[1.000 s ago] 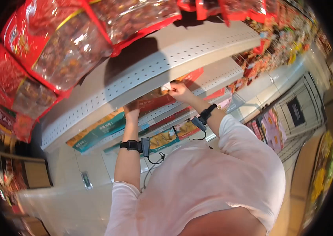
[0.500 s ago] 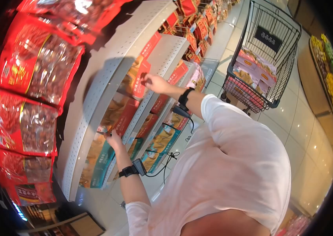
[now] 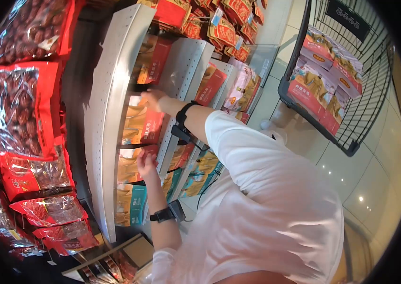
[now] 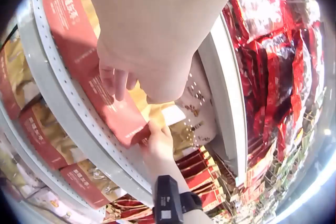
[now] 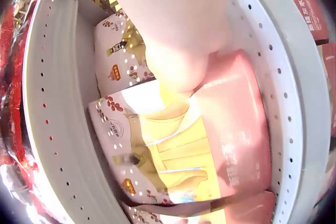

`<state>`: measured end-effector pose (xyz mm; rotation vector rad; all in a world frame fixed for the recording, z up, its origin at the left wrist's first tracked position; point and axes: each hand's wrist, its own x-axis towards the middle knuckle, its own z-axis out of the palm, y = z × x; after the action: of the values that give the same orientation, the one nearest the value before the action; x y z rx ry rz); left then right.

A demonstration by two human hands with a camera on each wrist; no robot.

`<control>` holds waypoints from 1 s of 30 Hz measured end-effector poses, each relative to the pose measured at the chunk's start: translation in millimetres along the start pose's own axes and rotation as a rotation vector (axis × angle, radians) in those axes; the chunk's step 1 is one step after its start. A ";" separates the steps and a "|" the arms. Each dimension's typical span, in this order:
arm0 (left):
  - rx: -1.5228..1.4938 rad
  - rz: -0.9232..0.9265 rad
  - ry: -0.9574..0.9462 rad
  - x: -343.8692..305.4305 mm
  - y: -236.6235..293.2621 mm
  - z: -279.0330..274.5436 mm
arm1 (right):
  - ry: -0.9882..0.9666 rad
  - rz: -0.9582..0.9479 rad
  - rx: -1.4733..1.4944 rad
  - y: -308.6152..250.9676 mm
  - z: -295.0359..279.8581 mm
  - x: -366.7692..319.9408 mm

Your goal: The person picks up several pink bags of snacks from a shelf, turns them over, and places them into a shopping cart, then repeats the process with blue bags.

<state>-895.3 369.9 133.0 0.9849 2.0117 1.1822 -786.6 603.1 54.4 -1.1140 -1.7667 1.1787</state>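
Note:
In the head view, my right hand is on the upper end of a red-and-yellow bag lettered in Chinese, on the shelf. From the right wrist, this bag lies with its printed front showing; the hand covers its top edge and hides its own fingertips. The left wrist view shows the right hand pinching the bag's end. My left hand is beside a neighbouring red-and-yellow bag, its fingers loosely bent and holding nothing. In its own wrist view, the left hand hangs over the red bags.
A perforated metal shelf edge runs close above the bags. Teal bags stand at the near end. Large red bags of dates fill the left side. To the right stands a black wire cart holding several pink packages.
The head view has turned and come closer to the shelf. My right hand has moved from a raised red bag onto one in the row; the left hand has come away from the bag it touched.

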 end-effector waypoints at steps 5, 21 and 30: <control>0.086 0.069 -0.315 -4.7 66.6 82.8 | -0.040 -0.347 0.055 26.1 -1.2 -9.9; 0.124 -0.013 -0.641 -36.5 118.4 157.9 | 0.019 0.152 -0.136 37.0 -180.4 134.3; -0.108 0.006 -0.566 -46.3 123.3 155.3 | 0.026 -0.303 -0.167 44.7 -181.3 76.5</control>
<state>-711.8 442.2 183.6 1.1185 1.4833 0.8753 -640.3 740.2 77.4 -0.9076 -1.9602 0.8442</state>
